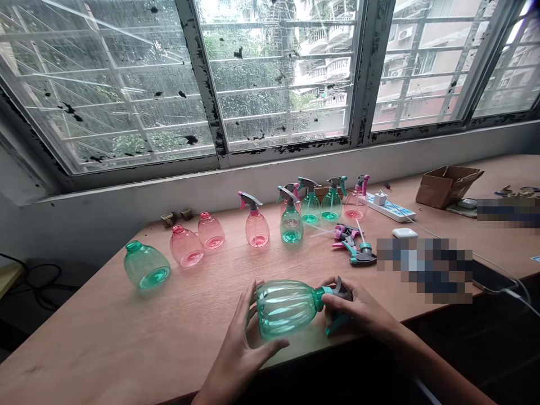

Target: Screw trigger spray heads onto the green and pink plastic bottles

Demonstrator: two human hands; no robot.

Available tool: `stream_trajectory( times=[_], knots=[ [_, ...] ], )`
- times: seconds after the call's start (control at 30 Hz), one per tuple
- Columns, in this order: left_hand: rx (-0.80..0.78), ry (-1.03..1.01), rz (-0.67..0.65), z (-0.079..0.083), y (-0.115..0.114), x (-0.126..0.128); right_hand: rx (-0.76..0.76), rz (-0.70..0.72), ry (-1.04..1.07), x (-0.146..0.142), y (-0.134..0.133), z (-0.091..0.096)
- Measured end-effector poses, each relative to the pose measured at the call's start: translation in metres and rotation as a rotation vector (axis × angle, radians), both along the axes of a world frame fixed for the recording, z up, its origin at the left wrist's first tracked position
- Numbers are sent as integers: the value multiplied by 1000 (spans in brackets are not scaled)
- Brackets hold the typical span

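A green spray bottle (284, 309) lies on its side in the air near the table's front edge, its ribbed base to the left. My left hand (240, 349) is curved around the base end, the thumb below and the fingers behind. At the neck, my right hand (360, 309) grips the grey and teal spray head (341, 291), which sits on the bottle's mouth. Part of the trigger is hidden by my fingers. Beyond the right hand lie loose spray heads, a teal one (363, 256) and pink ones (346, 233).
On the left stand an uncapped green bottle (147, 265) and two uncapped pink bottles (187, 247). Several bottles with spray heads (291, 225) stand toward the window. A power strip (390, 208), white case (405, 233), cardboard box (445, 188) and phone (491, 275) with cable are at right.
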State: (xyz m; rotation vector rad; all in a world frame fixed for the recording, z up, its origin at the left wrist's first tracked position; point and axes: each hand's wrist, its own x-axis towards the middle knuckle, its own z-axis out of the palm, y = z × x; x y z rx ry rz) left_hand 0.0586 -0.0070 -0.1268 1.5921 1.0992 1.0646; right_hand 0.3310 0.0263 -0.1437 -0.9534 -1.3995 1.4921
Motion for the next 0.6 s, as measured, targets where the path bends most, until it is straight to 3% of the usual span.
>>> stream_trajectory(
  times=[0.1, 0.43, 0.6],
  knots=[
    [48, 21, -29, 1, -1, 2, 2, -7, 2, 0, 1, -1],
    [-80, 9, -117, 5, -4, 1, 13, 41, 21, 2, -2, -2],
    [-40, 32, -103, 5, -5, 2, 3, 44, 47, 2, -1, -1]
  ],
)
